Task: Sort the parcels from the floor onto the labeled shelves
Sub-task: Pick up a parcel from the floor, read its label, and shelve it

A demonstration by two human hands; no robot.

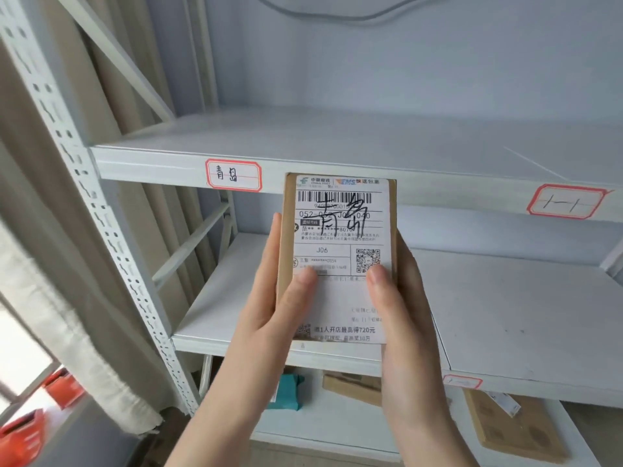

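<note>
Left hand [273,308]: thumb lay flat on the front of the parcel [337,294] and the fingers wrapped round its left edge, gripping it.

Right hand [401,318]: thumb pressed on the front and the fingers curled behind the right edge, gripping the same item.

Parcel: a small brown cardboard box held upright in both hands in front of the shelving, clear of every shelf. Its top edge overlapped the front lip of the upper shelf [337,143] in the view. A white EMS shipping label [340,244] covered the front, with a barcode, a QR code, "J06" and black handwritten characters.

Middle shelf [505,315]: a white board behind the hands, with a small red-bordered tag [462,381] on its front edge; the writing was unreadable.

Bottom shelf: a teal box [286,392], a flat cardboard parcel [350,385] beside it, and a larger flat cardboard parcel [515,429] to the right.

Upper shelf lip: a red-bordered label reading 青岛 [233,175] just left of the held parcel's top, and a second red-bordered label [566,201] well to the right.

Surroundings: a perforated white upright [101,230], a beige curtain [50,264] and blurred orange objects [23,433] at left.
</note>
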